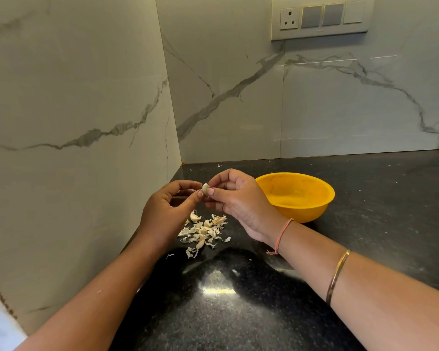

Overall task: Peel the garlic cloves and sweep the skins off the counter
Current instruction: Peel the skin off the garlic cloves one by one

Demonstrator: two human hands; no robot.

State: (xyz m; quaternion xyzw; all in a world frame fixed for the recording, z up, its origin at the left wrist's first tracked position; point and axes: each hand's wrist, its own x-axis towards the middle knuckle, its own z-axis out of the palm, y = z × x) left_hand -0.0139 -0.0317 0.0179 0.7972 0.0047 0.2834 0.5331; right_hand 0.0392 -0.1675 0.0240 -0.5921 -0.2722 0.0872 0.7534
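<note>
Seen from the head camera, a person works over a polished black granite counter (pixel 365 224), speckled and glossy enough to mirror an overhead light near its front edge. Both hands are raised just above the stone and meet at a single garlic clove (pixel 205 188), small, pale and curved, with a smooth, faintly shiny surface. The left hand (pixel 167 206) has its fingers curled inward, thumb and forefinger pinching the clove from the left side. The right hand (pixel 238 201) is likewise curled, its thumb and forefinger tips pressed to the clove's right side, the remaining fingers folded loosely beneath. Directly below the hands, a loose heap of garlic skins (pixel 203 233) lies on the counter: thin, papery, cream-white flakes, curled and torn, with a few plumper clove-shaped pieces (pixel 195 218) mixed in at the heap's far edge; whether these are peeled cannot be told. Stray flecks of skin dot the stone around the heap and near the back wall. Just beside the right hand, to its right, stands a round yellow plastic bowl (pixel 301 211) with a matte, slightly scuffed interior. A thin pink thread bracelet (pixel 283 234) circles the right wrist, and a slim metal bangle (pixel 338 274) sits farther up the forearm. Behind the counter, glossy white marble-look wall tiles (pixel 339 97) with grey veining meet in a corner, and a rectangular switch plate (pixel 322 17) with one socket is set high on the right-hand wall.
</note>
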